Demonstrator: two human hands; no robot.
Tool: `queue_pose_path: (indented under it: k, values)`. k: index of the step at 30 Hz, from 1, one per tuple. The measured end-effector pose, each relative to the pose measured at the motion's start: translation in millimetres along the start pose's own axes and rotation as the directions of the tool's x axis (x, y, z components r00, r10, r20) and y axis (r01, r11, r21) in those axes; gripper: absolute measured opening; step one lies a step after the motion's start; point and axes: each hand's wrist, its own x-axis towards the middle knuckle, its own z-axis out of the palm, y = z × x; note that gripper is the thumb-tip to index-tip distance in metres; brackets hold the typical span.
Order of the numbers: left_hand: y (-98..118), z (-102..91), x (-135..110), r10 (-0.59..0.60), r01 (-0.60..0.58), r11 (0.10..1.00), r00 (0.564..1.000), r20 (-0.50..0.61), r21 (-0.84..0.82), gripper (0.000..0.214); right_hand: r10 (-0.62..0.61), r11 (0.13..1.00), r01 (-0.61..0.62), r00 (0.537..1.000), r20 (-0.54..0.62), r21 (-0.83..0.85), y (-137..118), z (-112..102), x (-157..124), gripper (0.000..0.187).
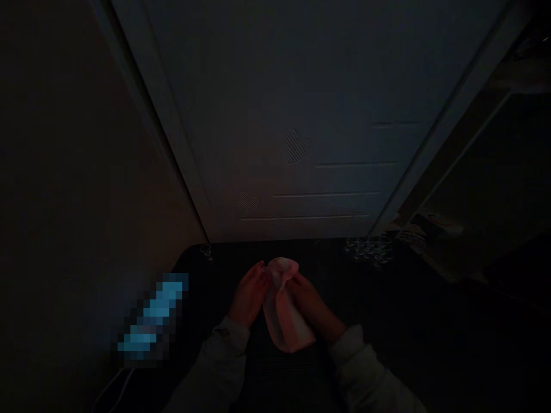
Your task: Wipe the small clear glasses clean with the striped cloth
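Observation:
A pink cloth (pixel 284 315) hangs between my two hands above the dark table, its upper part bunched and its lower end loose. My left hand (pixel 251 292) is closed on the cloth's upper left side. A faint shiny edge shows by its fingertips, too dim to name. On the opposite side, my right hand (pixel 310 301) grips the cloth, its fingers partly hidden behind the folds. Whether something is wrapped inside the cloth I cannot tell in this low light.
Several small stemmed glasses (pixel 369 250) stand grouped at the table's back right. A single small glass (pixel 207 252) is at the back left. A lit, pixelated screen (pixel 152 321) with a white cable (pixel 112 385) lies left. Behind the table (pixel 293 373) rises a panel (pixel 336 103) with heart patterns.

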Motion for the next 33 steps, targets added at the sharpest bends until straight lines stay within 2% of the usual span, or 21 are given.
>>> queue_pose_path:
  k: [5,10,17,20,25,33]
  values:
    - [-11.9,14.9,-11.8,-0.02,0.017,0.998,0.998,0.058,0.065,0.024,-0.053,0.997,0.05,0.997,-0.049,-0.058,-6.3,9.4,-4.8,0.026]
    - [-12.7,16.5,-14.1,-0.01,-0.014,0.973,0.995,0.1,0.232,0.02,-0.088,0.992,0.084,0.995,-0.037,-0.094,-11.1,9.2,-4.5,0.028]
    - [5.2,7.3,-12.6,0.158,-0.153,0.892,0.987,0.023,0.426,0.021,-0.106,0.976,0.091,0.992,-0.067,-0.199,-1.3,0.6,-0.9,0.027]
    - [8.1,9.4,-13.0,0.161,-0.168,0.874,0.985,0.056,0.456,0.021,-0.137,0.956,0.13,0.991,-0.008,-0.262,-1.5,3.4,-3.8,0.023]
    - [3.0,12.3,-11.9,0.104,-0.13,0.88,0.991,0.082,0.456,0.019,-0.146,0.927,0.164,0.986,0.079,-0.337,-5.4,8.0,-8.7,0.019]
    - [2.9,11.1,-12.4,0.151,-0.187,0.859,0.982,0.113,0.476,0.018,-0.134,0.928,0.155,0.987,0.086,-0.338,-0.3,1.4,-3.1,0.029]
